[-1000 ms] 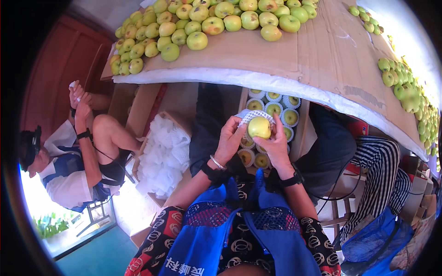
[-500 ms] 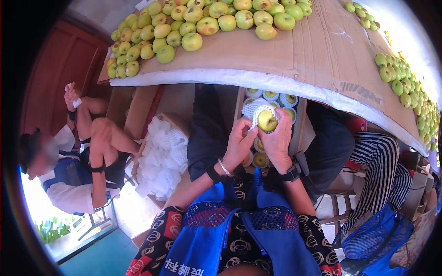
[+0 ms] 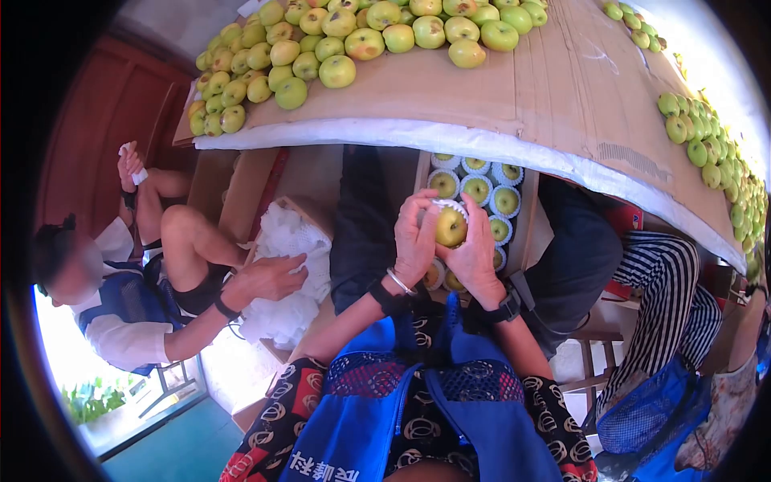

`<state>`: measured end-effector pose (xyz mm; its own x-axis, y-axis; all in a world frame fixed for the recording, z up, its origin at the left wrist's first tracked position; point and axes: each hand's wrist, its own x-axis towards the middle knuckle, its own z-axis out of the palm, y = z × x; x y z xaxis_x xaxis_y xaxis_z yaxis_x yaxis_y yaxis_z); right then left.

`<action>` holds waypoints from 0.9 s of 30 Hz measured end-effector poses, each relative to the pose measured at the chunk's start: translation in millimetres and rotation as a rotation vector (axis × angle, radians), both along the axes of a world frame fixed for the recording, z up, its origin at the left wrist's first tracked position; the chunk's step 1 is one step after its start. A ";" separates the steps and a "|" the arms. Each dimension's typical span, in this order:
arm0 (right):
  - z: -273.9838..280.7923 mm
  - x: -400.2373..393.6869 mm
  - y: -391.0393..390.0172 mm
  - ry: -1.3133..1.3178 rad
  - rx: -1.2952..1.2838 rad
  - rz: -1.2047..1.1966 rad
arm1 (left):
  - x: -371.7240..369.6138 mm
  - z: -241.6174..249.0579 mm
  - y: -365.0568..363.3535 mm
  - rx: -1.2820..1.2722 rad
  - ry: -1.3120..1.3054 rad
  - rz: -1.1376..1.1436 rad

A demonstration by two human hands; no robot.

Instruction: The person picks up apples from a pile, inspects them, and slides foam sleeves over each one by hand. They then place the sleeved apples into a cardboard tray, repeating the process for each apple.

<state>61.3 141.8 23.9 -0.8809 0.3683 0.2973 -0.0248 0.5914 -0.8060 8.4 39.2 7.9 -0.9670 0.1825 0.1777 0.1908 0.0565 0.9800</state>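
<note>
Between my two hands is a yellow-green apple [image 3: 450, 229], with a white foam net [image 3: 456, 206] around its far side. My left hand [image 3: 414, 245] is closed on the apple from the left, fingers curled over the net's edge. From the right, my right hand [image 3: 476, 255] grips the same apple, thumb near its lower side. Just beneath them stands a cardboard box [image 3: 526, 215] holding several apples in white foam nets, such as a netted apple [image 3: 477, 189]. My hands hide part of the box.
Loose apples [image 3: 337, 71] lie piled on the cardboard-covered table [image 3: 554, 104] ahead, its edge overhanging the box. At left, a co-worker's hand [image 3: 273, 277] is over a box of white foam nets [image 3: 293, 233]. A person in striped trousers [image 3: 658, 281] sits at right.
The foam net, earlier draped at the apple's left, now sits behind and around it. My hands have drawn slightly down and left. The co-worker's hand has reached to the foam nets.
</note>
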 end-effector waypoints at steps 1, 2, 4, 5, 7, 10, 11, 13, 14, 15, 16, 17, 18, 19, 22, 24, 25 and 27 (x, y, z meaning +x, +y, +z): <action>-2.8 0.8 -0.8 -0.024 -0.084 -0.025 | 1.4 0.8 -3.3 -0.138 0.088 -0.098; -6.0 1.5 -1.0 -0.048 -0.166 -0.050 | 3.9 5.9 -4.4 -0.139 0.084 -0.103; -16.5 1.1 6.3 -0.055 -0.152 -0.073 | 7.9 19.8 -5.9 -0.348 0.447 -0.227; -15.5 -0.5 9.0 -0.058 -0.136 -0.091 | 10.2 26.7 -7.0 -0.346 0.450 -0.226; -10.4 0.4 11.6 -0.085 -0.203 -0.104 | 13.7 36.6 -10.3 -0.368 0.439 -0.343; -9.4 0.9 16.3 -0.062 -0.323 -0.125 | 6.3 30.8 -19.0 -0.165 0.251 -0.218; -11.0 2.3 17.5 -0.061 -0.325 -0.125 | 2.4 28.8 -19.9 -0.029 0.110 -0.002; -12.1 3.1 15.8 -0.049 -0.386 -0.064 | -11.2 28.5 -23.9 -0.070 0.069 -0.024; -12.2 2.8 14.4 -0.047 -0.387 -0.055 | -18.6 28.2 -25.5 -0.107 0.025 -0.047; -12.7 3.7 12.8 -0.050 -0.371 -0.015 | -25.8 25.6 -26.6 -0.109 0.025 -0.042; -13.5 5.6 11.5 -0.054 -0.355 0.019 | -32.4 20.7 -27.0 -0.055 -0.156 -0.174; -14.5 6.8 9.5 -0.056 -0.355 0.017 | -35.3 16.0 -26.9 0.003 -0.336 -0.309; -15.1 6.8 6.8 -0.054 -0.431 0.037 | -34.9 12.2 -24.4 0.183 -0.566 -0.327; -15.0 5.8 5.3 -0.049 -0.507 0.058 | -33.8 4.5 -23.4 0.184 -0.565 -0.330; -14.4 5.7 1.2 -0.024 -0.766 0.093 | -19.6 -2.4 -18.5 0.490 -0.792 -0.348; -3.0 5.2 0.5 -0.070 -0.513 0.086 | -14.6 -1.0 -20.8 0.572 -0.820 -0.360; 0.8 6.0 0.3 -0.114 -0.262 0.074 | -13.2 -1.3 -22.1 0.651 -0.851 -0.374; 1.0 4.2 1.3 -0.098 -0.213 0.084 | -12.1 -12.7 -24.1 0.679 -0.898 -0.382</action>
<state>65.5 143.1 24.8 -0.9320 0.3373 0.1327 0.0174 0.4074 -0.9131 -3.7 15.1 -4.8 -0.6982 0.6162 -0.3644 -0.6883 -0.4377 0.5785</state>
